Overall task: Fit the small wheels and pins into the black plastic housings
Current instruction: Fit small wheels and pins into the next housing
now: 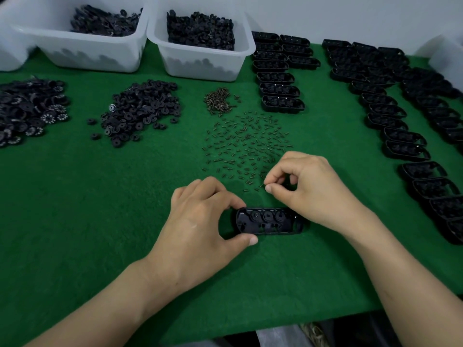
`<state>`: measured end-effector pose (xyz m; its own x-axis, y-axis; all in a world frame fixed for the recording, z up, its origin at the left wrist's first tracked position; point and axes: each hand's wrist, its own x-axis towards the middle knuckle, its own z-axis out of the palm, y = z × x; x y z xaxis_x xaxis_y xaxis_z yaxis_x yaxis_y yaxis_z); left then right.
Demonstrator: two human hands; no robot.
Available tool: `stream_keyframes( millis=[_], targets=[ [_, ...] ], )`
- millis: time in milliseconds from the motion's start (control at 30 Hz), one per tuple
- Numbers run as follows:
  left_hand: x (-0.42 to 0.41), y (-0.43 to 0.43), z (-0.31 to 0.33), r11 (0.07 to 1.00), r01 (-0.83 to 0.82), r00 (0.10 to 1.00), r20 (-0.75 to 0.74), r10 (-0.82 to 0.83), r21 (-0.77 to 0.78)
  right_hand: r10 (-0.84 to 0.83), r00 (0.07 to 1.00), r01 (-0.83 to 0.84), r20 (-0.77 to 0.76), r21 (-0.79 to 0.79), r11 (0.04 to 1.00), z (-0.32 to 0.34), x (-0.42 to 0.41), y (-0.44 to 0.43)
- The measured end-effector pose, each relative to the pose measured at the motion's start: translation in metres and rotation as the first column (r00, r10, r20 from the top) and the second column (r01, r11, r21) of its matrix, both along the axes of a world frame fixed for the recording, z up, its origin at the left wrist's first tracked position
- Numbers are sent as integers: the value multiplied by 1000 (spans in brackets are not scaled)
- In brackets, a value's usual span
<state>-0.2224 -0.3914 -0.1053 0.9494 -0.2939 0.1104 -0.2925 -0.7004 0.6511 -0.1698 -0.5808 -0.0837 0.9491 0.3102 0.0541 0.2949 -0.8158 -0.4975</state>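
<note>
Head view, white bins, black wheels inside

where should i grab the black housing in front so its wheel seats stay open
Take the housing by its rounded left end, coming from the left: thumb on the near long wall, finger on the far wall, as the left hand does. It lies flat, open side up, wheels along its middle, so the top stays free for the right hand, which pinches a pin.

Left hand grips an oblong black plastic housing on the green felt bench; right hand pinches a small dark pin.
</note>
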Motion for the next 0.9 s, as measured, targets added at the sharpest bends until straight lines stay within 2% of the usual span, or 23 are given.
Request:
stream_keyframes(
  millis=[167,300,900],
  targets=[
    [0,0,0,1000,0,1000,0,0,2,68,998,-70,12,147,987,10,-18,-9],
    [0,0,-1,1000,-5,1000,5,5,6,182,983,-177,-31,124,976,11,-31,-8],
    [0,-1,0,1000,-6,1000,9,6,5,203,979,-202,-3,59,978,10,-31,-6]
  ],
)
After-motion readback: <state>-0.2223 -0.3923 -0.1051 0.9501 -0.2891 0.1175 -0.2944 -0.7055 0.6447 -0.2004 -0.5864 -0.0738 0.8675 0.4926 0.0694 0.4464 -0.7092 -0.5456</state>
